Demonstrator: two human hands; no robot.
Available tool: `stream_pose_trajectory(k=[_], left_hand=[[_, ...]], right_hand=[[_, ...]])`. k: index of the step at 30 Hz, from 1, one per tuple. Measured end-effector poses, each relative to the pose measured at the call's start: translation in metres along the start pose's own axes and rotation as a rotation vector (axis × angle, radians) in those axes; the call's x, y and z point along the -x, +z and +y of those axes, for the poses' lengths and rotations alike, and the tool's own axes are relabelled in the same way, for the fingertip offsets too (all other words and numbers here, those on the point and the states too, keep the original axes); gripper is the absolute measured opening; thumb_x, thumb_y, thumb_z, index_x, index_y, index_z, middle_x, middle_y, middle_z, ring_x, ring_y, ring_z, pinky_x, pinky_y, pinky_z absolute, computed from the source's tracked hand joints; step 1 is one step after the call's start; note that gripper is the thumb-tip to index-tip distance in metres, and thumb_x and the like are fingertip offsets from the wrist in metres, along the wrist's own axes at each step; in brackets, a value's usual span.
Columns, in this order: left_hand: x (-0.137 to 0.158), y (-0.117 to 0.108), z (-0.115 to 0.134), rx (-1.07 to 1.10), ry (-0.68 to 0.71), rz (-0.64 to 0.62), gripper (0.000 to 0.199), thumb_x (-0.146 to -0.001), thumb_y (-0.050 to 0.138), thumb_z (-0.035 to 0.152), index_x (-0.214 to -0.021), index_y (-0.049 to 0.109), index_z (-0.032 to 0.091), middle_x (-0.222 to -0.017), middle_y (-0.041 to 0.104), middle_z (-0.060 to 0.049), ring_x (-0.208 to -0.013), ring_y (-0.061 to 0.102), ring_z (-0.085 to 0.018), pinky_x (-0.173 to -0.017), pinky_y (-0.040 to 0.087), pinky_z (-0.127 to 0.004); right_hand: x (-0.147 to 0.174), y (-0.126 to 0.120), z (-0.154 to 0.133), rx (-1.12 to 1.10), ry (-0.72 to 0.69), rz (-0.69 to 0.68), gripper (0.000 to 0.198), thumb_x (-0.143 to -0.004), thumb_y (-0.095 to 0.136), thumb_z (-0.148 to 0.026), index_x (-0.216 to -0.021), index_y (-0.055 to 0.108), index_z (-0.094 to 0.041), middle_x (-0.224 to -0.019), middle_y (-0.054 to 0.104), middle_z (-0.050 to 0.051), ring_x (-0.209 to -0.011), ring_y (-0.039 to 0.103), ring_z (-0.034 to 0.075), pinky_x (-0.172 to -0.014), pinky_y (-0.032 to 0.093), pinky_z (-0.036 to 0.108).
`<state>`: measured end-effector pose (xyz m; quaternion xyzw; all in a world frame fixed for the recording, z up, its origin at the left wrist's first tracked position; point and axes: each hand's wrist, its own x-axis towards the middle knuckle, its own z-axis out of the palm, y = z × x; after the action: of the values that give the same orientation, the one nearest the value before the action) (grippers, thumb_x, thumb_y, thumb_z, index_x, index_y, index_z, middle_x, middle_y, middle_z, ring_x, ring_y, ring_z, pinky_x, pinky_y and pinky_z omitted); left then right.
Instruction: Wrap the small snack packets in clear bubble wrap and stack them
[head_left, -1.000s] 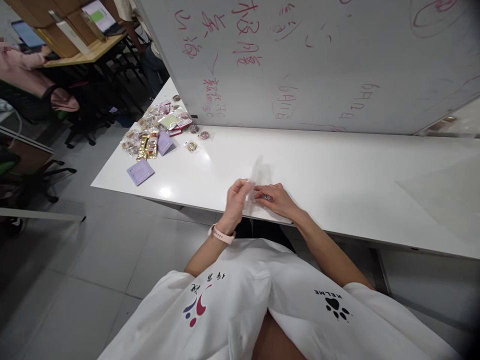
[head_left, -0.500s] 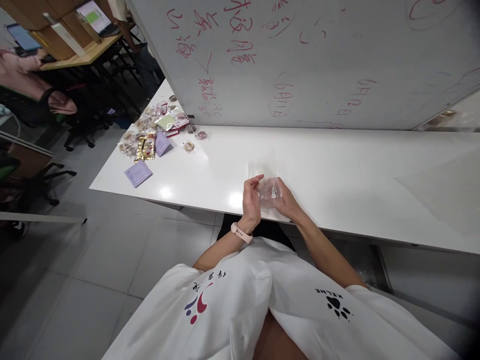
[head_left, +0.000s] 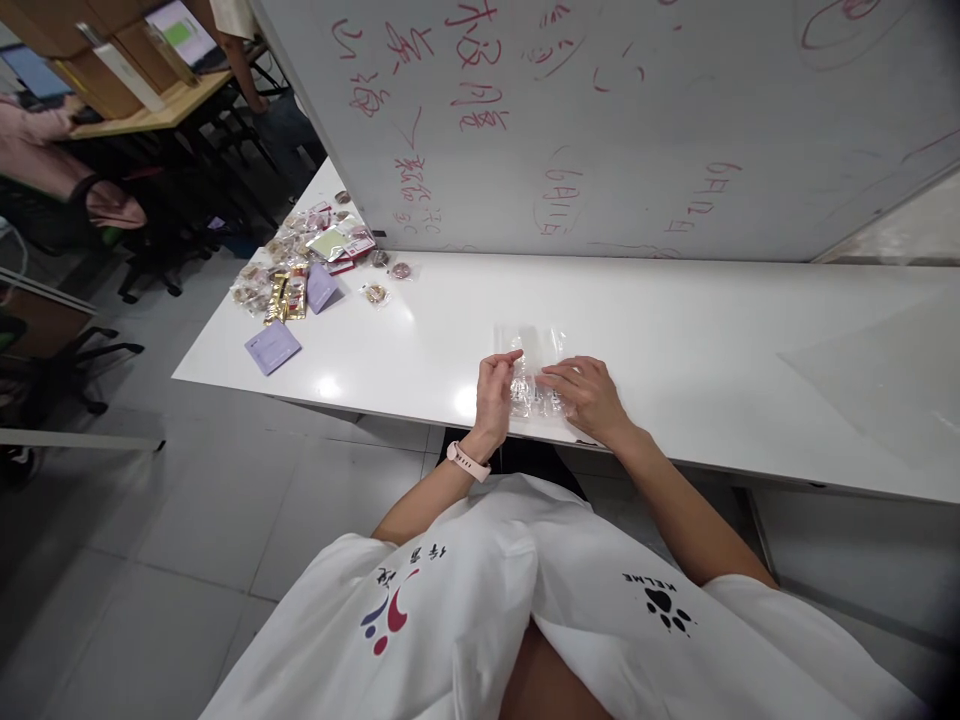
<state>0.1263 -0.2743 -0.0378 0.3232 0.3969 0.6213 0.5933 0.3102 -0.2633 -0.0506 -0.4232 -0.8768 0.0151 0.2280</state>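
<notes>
A small clear plastic bag [head_left: 529, 347] with a few printed marks lies at the table's front edge, between my two hands. My left hand [head_left: 495, 397] is closed on the bag's left side, thumb and fingertips near each other; a pink watch band [head_left: 469, 463] circles that wrist. Over the bag's right part, my right hand [head_left: 591, 398] has its fingers bent and gathered on the plastic. Its fingers cover some of the print. Whether anything lies inside the bag is hard to make out.
Wrapped snacks [head_left: 255, 285], gold packets [head_left: 286, 294] and purple packets [head_left: 273, 347] are heaped on the white table [head_left: 420, 350] at left. A whiteboard [head_left: 637, 130] stands behind. A translucent sheet [head_left: 892, 385] lies at right. People sit and stand at far left.
My right hand has moved from the bag's right edge to over its top, palm turned down. The bag looks flatter and lower. My left hand has shifted slightly left.
</notes>
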Motion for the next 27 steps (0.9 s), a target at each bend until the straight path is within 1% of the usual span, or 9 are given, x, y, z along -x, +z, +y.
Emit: stream_pose_trajectory(k=[2, 4, 7, 10, 14, 17, 19, 23, 27], left_hand=[[0.000, -0.007, 0.000, -0.124, 0.023, -0.024, 0.016, -0.090, 0.063, 0.032, -0.100, 0.056, 0.022, -0.123, 0.064, -0.007, -0.122, 0.057, -0.019, -0.110, 0.039, -0.040], [0.002, -0.014, 0.002, -0.349, 0.122, -0.029, 0.013, -0.089, 0.061, 0.024, -0.100, 0.057, 0.022, -0.127, 0.061, -0.009, -0.122, 0.056, -0.021, -0.104, 0.043, -0.039], [0.009, -0.023, 0.007, -0.746, 0.271, 0.061, 0.018, -0.089, 0.056, 0.020, -0.106, 0.059, 0.021, -0.132, 0.056, -0.012, -0.129, 0.048, -0.025, -0.102, 0.044, -0.042], [0.012, -0.028, 0.014, -0.912, 0.198, 0.106, 0.036, -0.087, 0.060, 0.023, -0.122, 0.056, 0.021, -0.129, 0.058, -0.014, -0.118, 0.053, -0.027, -0.100, 0.044, -0.045], [0.004, -0.031, 0.024, -0.791, -0.007, 0.063, 0.061, -0.077, 0.072, 0.022, -0.135, 0.050, 0.023, -0.127, 0.059, -0.013, -0.091, 0.061, -0.021, -0.088, 0.049, -0.041], [-0.004, -0.032, 0.028, -0.637, -0.134, 0.074, 0.072, -0.071, 0.077, 0.019, -0.136, 0.049, 0.023, -0.123, 0.059, -0.012, -0.087, 0.062, -0.017, -0.083, 0.052, -0.037], [-0.007, -0.031, 0.027, -0.548, -0.177, 0.065, 0.073, -0.069, 0.079, 0.017, -0.135, 0.048, 0.022, -0.118, 0.060, -0.011, -0.088, 0.062, -0.016, -0.083, 0.052, -0.035], [-0.006, -0.028, 0.021, -0.459, -0.201, 0.047, 0.072, -0.066, 0.080, 0.016, -0.132, 0.050, 0.020, -0.108, 0.061, -0.008, -0.086, 0.060, -0.015, -0.082, 0.053, -0.035], [-0.002, -0.028, 0.009, -0.457, -0.125, 0.020, 0.069, -0.066, 0.081, 0.017, -0.128, 0.052, 0.020, -0.104, 0.058, -0.005, -0.084, 0.060, -0.013, -0.082, 0.052, -0.033]], right_hand=[[0.005, -0.001, -0.001, 0.004, 0.003, -0.059, 0.055, -0.079, 0.050, 0.002, -0.125, 0.068, -0.023, -0.123, 0.071, 0.005, -0.108, 0.061, 0.024, -0.099, 0.044, 0.044], [0.009, -0.002, -0.004, 0.002, 0.010, -0.111, 0.057, -0.081, 0.046, 0.001, -0.130, 0.065, -0.021, -0.130, 0.068, 0.007, -0.109, 0.061, 0.024, -0.101, 0.043, 0.044], [0.012, -0.004, -0.011, -0.039, 0.038, -0.158, 0.059, -0.083, 0.043, -0.001, -0.135, 0.062, -0.019, -0.136, 0.063, 0.009, -0.116, 0.058, 0.026, -0.103, 0.043, 0.048], [0.012, -0.004, -0.018, -0.148, 0.090, -0.167, 0.057, -0.085, 0.042, -0.006, -0.139, 0.059, -0.017, -0.140, 0.059, 0.013, -0.121, 0.054, 0.031, -0.100, 0.046, 0.051], [0.010, 0.002, -0.026, -0.381, 0.200, -0.127, 0.047, -0.095, 0.043, -0.025, -0.140, 0.057, -0.018, -0.145, 0.054, 0.013, -0.126, 0.051, 0.033, -0.104, 0.045, 0.056], [0.007, 0.009, -0.030, -0.563, 0.382, -0.048, 0.043, -0.100, 0.041, -0.043, -0.133, 0.060, -0.023, -0.142, 0.058, 0.010, -0.129, 0.051, 0.031, -0.108, 0.043, 0.057], [0.005, 0.013, -0.032, -0.694, 0.524, 0.015, 0.042, -0.099, 0.043, -0.050, -0.129, 0.059, -0.025, -0.136, 0.061, 0.010, -0.126, 0.056, 0.028, -0.106, 0.045, 0.053], [-0.001, 0.020, -0.039, -0.957, 0.765, 0.140, 0.047, -0.087, 0.064, -0.056, -0.121, 0.056, -0.024, -0.123, 0.066, 0.010, -0.113, 0.064, 0.024, -0.096, 0.052, 0.044], [-0.010, 0.024, -0.042, -1.138, 0.929, 0.247, 0.055, -0.068, 0.080, -0.049, -0.107, 0.051, -0.024, -0.097, 0.070, 0.005, -0.090, 0.068, 0.021, -0.085, 0.055, 0.039]])
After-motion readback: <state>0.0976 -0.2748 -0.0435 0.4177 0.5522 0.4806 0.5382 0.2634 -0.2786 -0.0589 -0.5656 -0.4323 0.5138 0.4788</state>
